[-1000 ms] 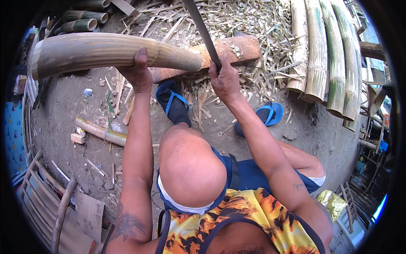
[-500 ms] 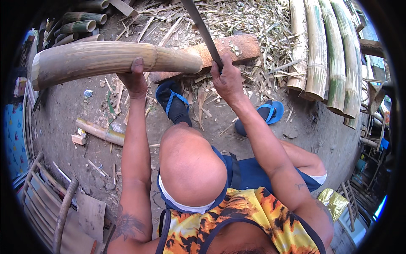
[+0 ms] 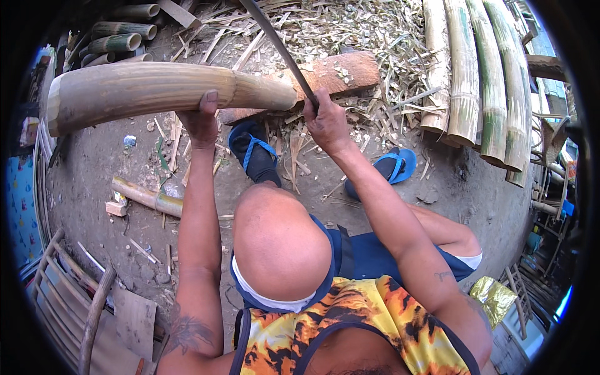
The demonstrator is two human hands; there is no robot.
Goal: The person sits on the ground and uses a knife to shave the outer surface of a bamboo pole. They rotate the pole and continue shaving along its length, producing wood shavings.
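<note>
A thick tan bamboo pole [image 3: 144,90] lies across the upper left, its right end resting on a reddish wooden block [image 3: 340,70]. My left hand [image 3: 201,122] grips the pole from below near its middle. My right hand [image 3: 325,122] is shut on the handle of a long dark blade [image 3: 275,44], which points up and left above the block, its lower part close to the pole's right end. My blue sandalled foot [image 3: 253,150] sits just under the pole.
Split green bamboo slats [image 3: 478,75] lean at the upper right. Chips and shavings [image 3: 350,28] litter the ground behind the block. Round bamboo sections [image 3: 122,37] are stacked at upper left. A short bamboo piece [image 3: 147,197] and a wooden rack [image 3: 75,300] lie at left.
The pole has been turned a little in my left hand, whose grip shifted slightly right. The blade stays raised over the block in nearly the same place.
</note>
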